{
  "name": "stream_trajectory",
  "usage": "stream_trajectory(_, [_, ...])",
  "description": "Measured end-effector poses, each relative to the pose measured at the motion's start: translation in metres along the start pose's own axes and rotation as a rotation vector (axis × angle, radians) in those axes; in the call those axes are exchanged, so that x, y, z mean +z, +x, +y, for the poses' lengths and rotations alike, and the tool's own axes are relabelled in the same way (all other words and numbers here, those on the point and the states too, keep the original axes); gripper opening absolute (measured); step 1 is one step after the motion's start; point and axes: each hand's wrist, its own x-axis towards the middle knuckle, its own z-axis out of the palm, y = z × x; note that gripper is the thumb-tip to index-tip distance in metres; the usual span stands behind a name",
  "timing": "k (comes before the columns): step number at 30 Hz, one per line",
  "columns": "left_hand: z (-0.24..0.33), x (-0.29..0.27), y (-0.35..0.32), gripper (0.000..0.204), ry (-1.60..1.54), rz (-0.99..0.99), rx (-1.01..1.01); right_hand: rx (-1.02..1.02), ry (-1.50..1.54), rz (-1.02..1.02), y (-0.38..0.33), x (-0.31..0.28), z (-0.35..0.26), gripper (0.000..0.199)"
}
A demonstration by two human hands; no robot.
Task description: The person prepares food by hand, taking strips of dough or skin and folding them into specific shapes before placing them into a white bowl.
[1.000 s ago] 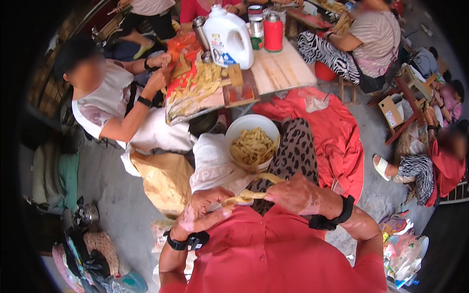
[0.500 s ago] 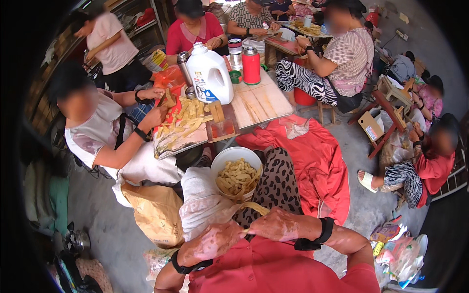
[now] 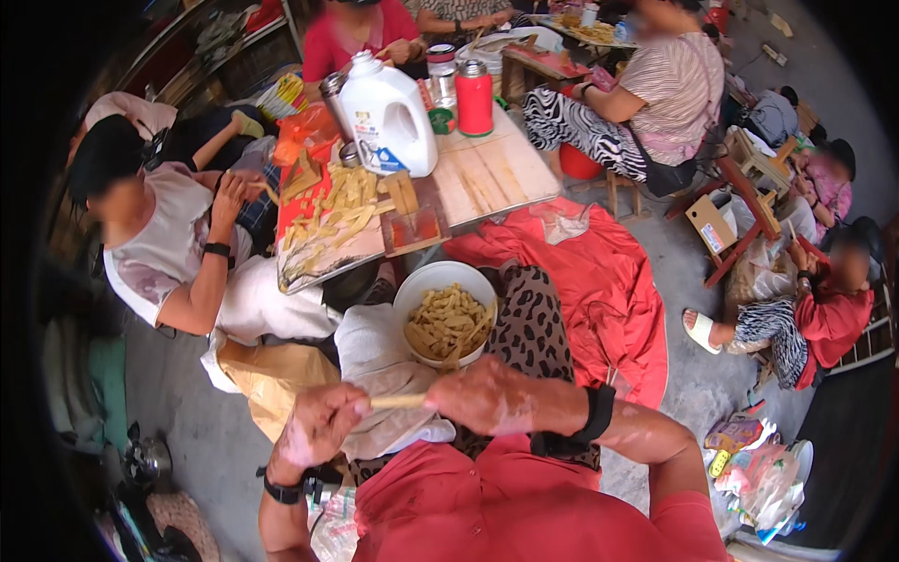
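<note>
The left hand (image 3: 318,426) and the right hand (image 3: 487,398) are both closed on the ends of one pale yellow strip (image 3: 398,401), held level between them above the lap, over a white cloth (image 3: 379,365); just ahead, resting on the knees, a white bowl (image 3: 417,286) is well filled with similar yellow pieces (image 3: 449,323), so a fair share of the work looks done; on the low desk (image 3: 496,173) beyond, a large heap of yellow strips (image 3: 332,220) lies on a red tray (image 3: 290,201) near another person's hand, which suggests much is left; a white jug (image 3: 389,117) and a red flask (image 3: 475,98) stand behind the heap.
</note>
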Motion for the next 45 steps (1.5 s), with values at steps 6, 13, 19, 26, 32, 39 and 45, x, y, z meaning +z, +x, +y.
stream_trajectory(6, [-0.038,-0.001,0.064,0.014,-0.072,0.058,-0.08,0.042,-0.082,-0.048,0.014,-0.006,0.072,0.014])
stream_trajectory(13, [-0.086,-0.005,0.143,0.02,-0.248,0.125,-0.03,0.336,0.099,-0.012,0.034,-0.004,0.144,0.024])
stream_trajectory(19, [-0.111,-0.012,0.195,0.021,-0.266,0.144,-0.019,0.413,0.127,0.028,0.043,-0.002,0.195,0.025])
stream_trajectory(26, [-0.133,-0.017,0.232,0.021,-0.249,0.16,-0.017,0.487,0.115,0.009,0.048,0.002,0.232,0.028])
stream_trajectory(32, [-0.134,-0.021,0.247,0.021,-0.269,0.135,-0.058,0.618,0.207,0.035,0.051,0.001,0.241,0.029])
stream_trajectory(39, [-0.161,-0.005,0.256,0.022,-0.222,0.327,-0.106,0.625,0.202,0.061,0.038,0.018,0.247,0.028])
stream_trajectory(45, [-0.167,-0.005,0.213,0.027,-0.18,0.223,-0.209,0.513,0.134,0.075,-0.011,0.014,0.228,0.02])
